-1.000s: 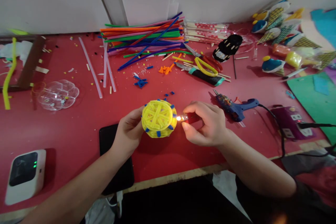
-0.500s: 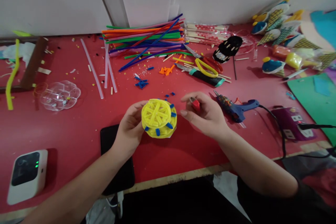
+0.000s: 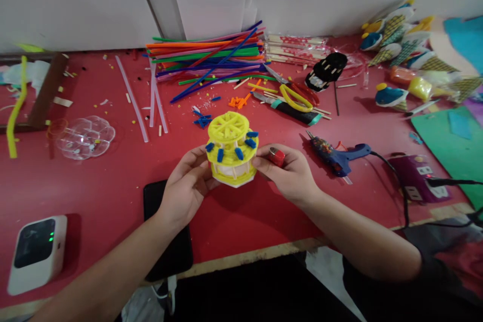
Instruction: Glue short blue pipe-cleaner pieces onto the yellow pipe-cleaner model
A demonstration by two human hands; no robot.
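A small two-tiered model [image 3: 232, 150], round and yellow with short blue pieces around its upper rim, is held up above the table's front part. My left hand [image 3: 186, 181] grips its left side, fingers wrapped behind it. From the right, my right hand [image 3: 292, 173] touches the model's edge with thumb and fingertips. Tucked in that same hand is a red lighter [image 3: 276, 156], its metal top showing. Just behind the model lie cut blue pieces [image 3: 203, 121]. Parts of the left fingers are hidden by the model.
A glue gun [image 3: 335, 156] lies right, wired near a purple power strip [image 3: 418, 177]. Behind are pipe cleaners [image 3: 207, 55], scissors [image 3: 294, 93] and a utility knife [image 3: 296, 111]. A phone [image 3: 168, 241] and a white device [image 3: 37, 254] sit left, with a clear flower-shaped tray [image 3: 86, 137].
The model has been raised and tilted upright, so its side shows now. My right hand has moved left to touch it, keeping the lighter.
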